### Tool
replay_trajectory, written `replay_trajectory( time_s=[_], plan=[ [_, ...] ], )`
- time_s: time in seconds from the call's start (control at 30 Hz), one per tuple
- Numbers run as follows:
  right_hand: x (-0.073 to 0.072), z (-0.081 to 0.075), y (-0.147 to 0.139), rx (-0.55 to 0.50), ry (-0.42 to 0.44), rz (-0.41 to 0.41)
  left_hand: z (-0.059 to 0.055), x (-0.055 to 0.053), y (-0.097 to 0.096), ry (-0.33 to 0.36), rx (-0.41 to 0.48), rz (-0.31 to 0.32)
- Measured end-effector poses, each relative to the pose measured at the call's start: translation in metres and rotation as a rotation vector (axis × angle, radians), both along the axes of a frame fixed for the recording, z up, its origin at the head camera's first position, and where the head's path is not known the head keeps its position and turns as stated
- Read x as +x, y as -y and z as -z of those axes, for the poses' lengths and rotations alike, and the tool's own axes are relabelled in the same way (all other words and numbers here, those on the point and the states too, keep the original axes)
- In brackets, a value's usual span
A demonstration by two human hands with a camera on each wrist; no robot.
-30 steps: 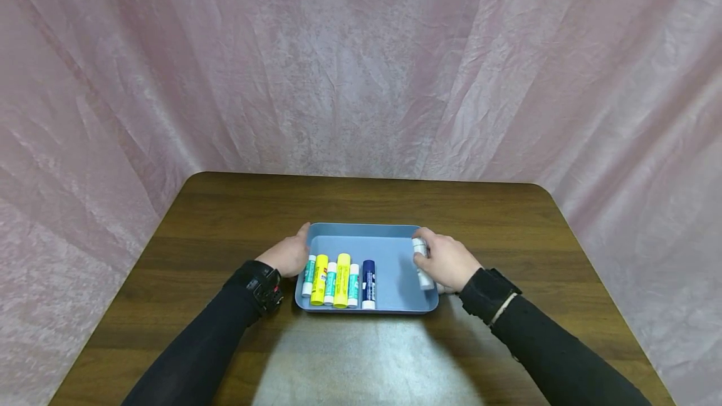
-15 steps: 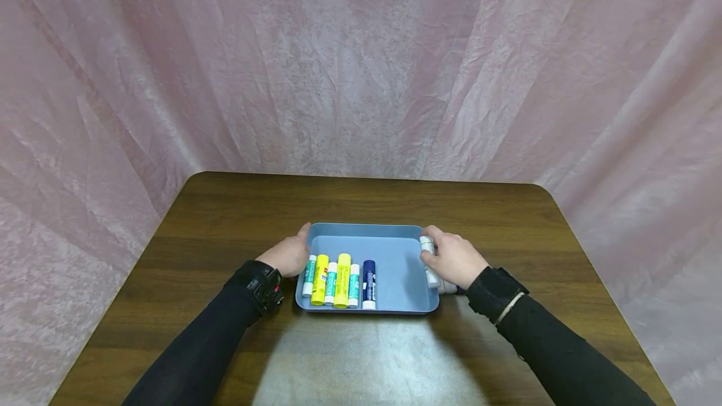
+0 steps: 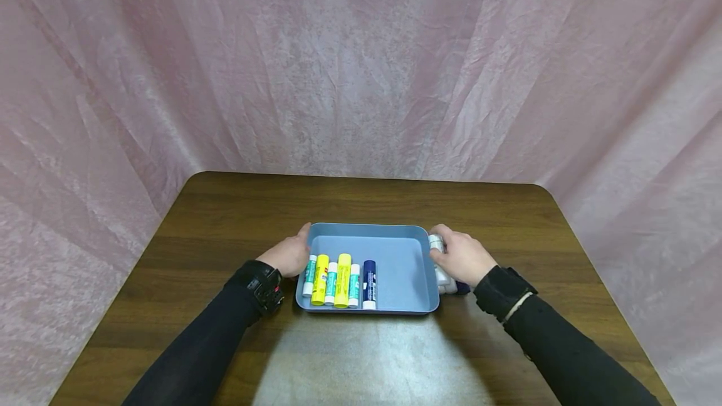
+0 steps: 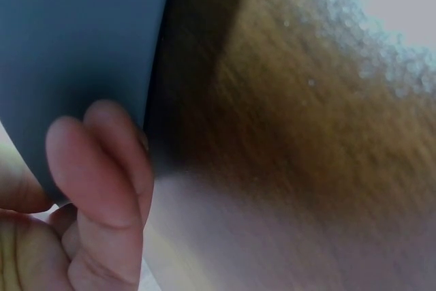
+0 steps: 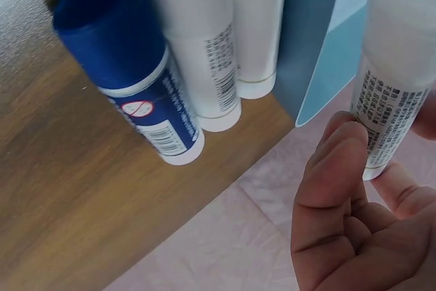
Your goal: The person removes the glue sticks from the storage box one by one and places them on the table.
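Pink cloth [image 3: 361,67] backs the table [image 3: 361,205]. The right hand [image 3: 464,259], back up, pinches a white stick [image 5: 390,80] just outside the tray [image 3: 397,265]; the left hand [image 3: 286,255], fingers loosely bent, touches its left end. Three sticks [image 5: 197,52] lie by its right wall, six others [image 3: 342,281] inside.

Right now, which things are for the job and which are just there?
Probably for the job:
right hand
white tube it holds
left hand
blue tray beside that hand
six tubes in the tray
three tubes next to the tray

Just there:
wooden table
pink cloth
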State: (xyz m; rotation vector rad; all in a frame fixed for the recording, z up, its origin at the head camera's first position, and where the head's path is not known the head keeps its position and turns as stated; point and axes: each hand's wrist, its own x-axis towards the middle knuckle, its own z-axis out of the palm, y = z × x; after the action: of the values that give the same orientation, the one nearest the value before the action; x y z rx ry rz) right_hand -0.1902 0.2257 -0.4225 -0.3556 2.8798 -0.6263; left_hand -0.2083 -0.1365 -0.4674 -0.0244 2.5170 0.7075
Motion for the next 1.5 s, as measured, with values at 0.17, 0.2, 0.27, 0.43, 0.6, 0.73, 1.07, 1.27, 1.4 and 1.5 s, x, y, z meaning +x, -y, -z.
replay_trajectory(
  time_s=[0.17, 0.2, 0.27, 0.43, 0.6, 0.73, 1.07, 1.27, 1.4, 1.5],
  plan=[
    [-0.001, 0.002, -0.004, 0.022, 0.001, 0.011, -0.001, 0.001, 0.000, -0.008, 0.003, 0.004],
    [-0.002, 0.003, -0.004, 0.026, 0.002, 0.013, -0.001, 0.001, 0.000, -0.007, 0.004, 0.004],
    [-0.003, 0.004, -0.006, 0.033, 0.004, 0.018, -0.001, 0.001, 0.000, -0.010, 0.004, 0.008],
    [-0.003, 0.005, -0.008, 0.040, -0.001, 0.025, 0.000, 0.000, 0.000, -0.003, -0.004, 0.008],
    [-0.003, 0.004, -0.011, 0.048, -0.042, 0.017, 0.000, 0.000, 0.001, 0.009, 0.004, 0.002],
    [-0.003, 0.003, -0.013, 0.049, -0.071, 0.006, 0.001, 0.000, 0.001, 0.009, 0.008, -0.002],
    [-0.005, 0.005, -0.022, 0.050, -0.070, 0.020, 0.000, 0.000, -0.001, -0.023, -0.029, 0.024],
    [-0.006, 0.007, -0.026, 0.054, -0.053, 0.028, -0.002, 0.001, -0.001, -0.029, -0.033, 0.026],
    [-0.007, 0.008, -0.029, 0.061, -0.029, 0.039, -0.002, 0.002, -0.001, -0.020, -0.028, 0.022],
    [-0.008, 0.008, -0.031, 0.069, -0.017, 0.043, -0.002, 0.003, -0.001, -0.017, -0.026, 0.019]
  ],
)
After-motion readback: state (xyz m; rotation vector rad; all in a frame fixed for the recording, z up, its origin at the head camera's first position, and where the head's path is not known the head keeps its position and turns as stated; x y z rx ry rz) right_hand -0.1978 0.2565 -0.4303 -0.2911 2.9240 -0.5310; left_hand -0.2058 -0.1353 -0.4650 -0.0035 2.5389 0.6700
